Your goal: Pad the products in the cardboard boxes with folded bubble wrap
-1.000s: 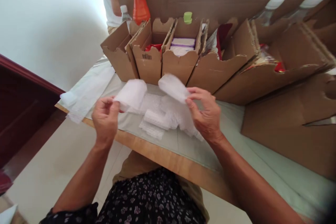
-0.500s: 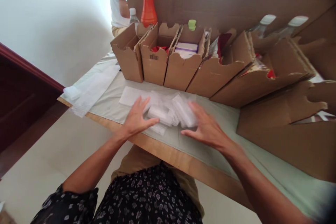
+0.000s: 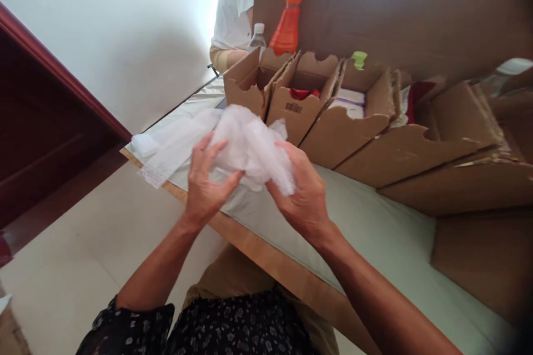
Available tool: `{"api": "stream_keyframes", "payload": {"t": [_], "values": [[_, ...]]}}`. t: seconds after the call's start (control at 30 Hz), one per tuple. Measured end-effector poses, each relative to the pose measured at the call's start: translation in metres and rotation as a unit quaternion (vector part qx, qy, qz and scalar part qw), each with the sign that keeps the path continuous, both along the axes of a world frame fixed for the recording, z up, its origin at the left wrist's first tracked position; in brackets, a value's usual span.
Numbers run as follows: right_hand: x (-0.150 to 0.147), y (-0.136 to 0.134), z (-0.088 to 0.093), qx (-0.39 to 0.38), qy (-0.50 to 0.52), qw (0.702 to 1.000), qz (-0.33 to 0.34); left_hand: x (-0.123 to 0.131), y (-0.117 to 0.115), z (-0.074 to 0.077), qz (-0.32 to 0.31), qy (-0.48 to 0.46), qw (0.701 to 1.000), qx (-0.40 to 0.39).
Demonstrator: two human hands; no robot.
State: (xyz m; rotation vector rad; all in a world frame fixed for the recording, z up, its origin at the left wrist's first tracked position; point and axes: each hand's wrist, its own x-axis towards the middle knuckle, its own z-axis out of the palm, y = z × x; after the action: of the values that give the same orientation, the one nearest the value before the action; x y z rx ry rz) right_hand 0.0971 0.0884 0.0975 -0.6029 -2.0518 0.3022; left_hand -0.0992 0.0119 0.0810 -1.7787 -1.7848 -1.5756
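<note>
A bunched wad of white translucent bubble wrap point(image 3: 250, 147) is lifted over the table between my two hands. My right hand point(image 3: 302, 191) grips its right end, thumb below and fingers behind. At the left side, my left hand point(image 3: 208, 177) is curved against the wad with thumb and fingers apart around its edge; part of the fingers is behind the wrap. More flat sheets of bubble wrap point(image 3: 170, 141) lie at the table's left end, some hanging over the front edge.
A row of open cardboard boxes point(image 3: 358, 147) stands along the table's back, holding packets. Behind them are an orange bottle point(image 3: 287, 25), a clear bottle point(image 3: 258, 37) and a tall cardboard panel point(image 3: 395, 11). A person in a white shirt point(image 3: 235, 5) is beyond the far left end.
My hands have closed in on the loose bubble wrap and raised it off the table as a bundle. The view has swung to the right-hand side less, showing more of the left end.
</note>
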Motion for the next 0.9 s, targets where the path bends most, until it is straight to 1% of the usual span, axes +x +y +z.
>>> {"api": "stream_keyframes", "payload": {"t": [0.07, 0.13, 0.17, 0.23, 0.3, 0.33, 0.4, 0.5, 0.6, 0.67, 0.73, 0.8, 0.83, 0.9], "values": [[-0.051, 0.018, 0.003, 0.019, 0.013, 0.999, 0.044, -0.049, 0.005, 0.005, 0.041, 0.016, 0.999, 0.009], [-0.103, 0.040, -0.002, 0.009, -0.006, 0.999, 0.052, -0.103, 0.018, 0.001, 0.062, 0.026, 0.998, -0.008], [-0.126, 0.050, -0.006, -0.011, -0.036, 0.998, 0.045, -0.129, 0.028, -0.003, 0.058, 0.025, 0.998, -0.030], [-0.162, 0.067, -0.018, -0.073, -0.127, 0.989, 0.024, -0.176, 0.048, -0.014, 0.025, 0.000, 0.993, -0.112], [-0.181, 0.076, -0.032, -0.134, -0.225, 0.965, 0.011, -0.210, 0.066, -0.025, -0.010, -0.057, 0.974, -0.219], [-0.184, 0.078, -0.037, -0.152, -0.258, 0.954, 0.010, -0.222, 0.073, -0.029, -0.021, -0.081, 0.962, -0.259], [-0.183, 0.080, -0.046, -0.156, -0.282, 0.947, 0.009, -0.234, 0.083, -0.036, -0.031, -0.104, 0.949, -0.297], [-0.183, 0.083, -0.049, -0.102, -0.271, 0.957, -0.003, -0.240, 0.094, -0.038, -0.037, -0.082, 0.954, -0.288], [-0.198, 0.093, -0.043, -0.074, -0.319, 0.945, -0.013, -0.241, 0.107, -0.037, -0.031, -0.056, 0.957, -0.282], [-0.211, 0.100, -0.037, -0.091, -0.352, 0.931, -0.016, -0.242, 0.117, -0.038, -0.021, -0.041, 0.955, -0.293], [-0.216, 0.105, -0.028, -0.110, -0.364, 0.925, -0.019, -0.243, 0.126, -0.040, -0.016, -0.027, 0.953, -0.302], [-0.205, 0.103, -0.019, -0.113, -0.355, 0.928, -0.024, -0.246, 0.128, -0.042, -0.014, -0.017, 0.954, -0.298], [-0.193, 0.101, -0.014, -0.108, -0.341, 0.933, -0.024, -0.248, 0.127, -0.043, -0.011, -0.014, 0.957, -0.290], [-0.158, 0.095, -0.007, -0.095, -0.308, 0.947, -0.013, -0.254, 0.121, -0.044, -0.004, -0.011, 0.964, -0.267]]}}
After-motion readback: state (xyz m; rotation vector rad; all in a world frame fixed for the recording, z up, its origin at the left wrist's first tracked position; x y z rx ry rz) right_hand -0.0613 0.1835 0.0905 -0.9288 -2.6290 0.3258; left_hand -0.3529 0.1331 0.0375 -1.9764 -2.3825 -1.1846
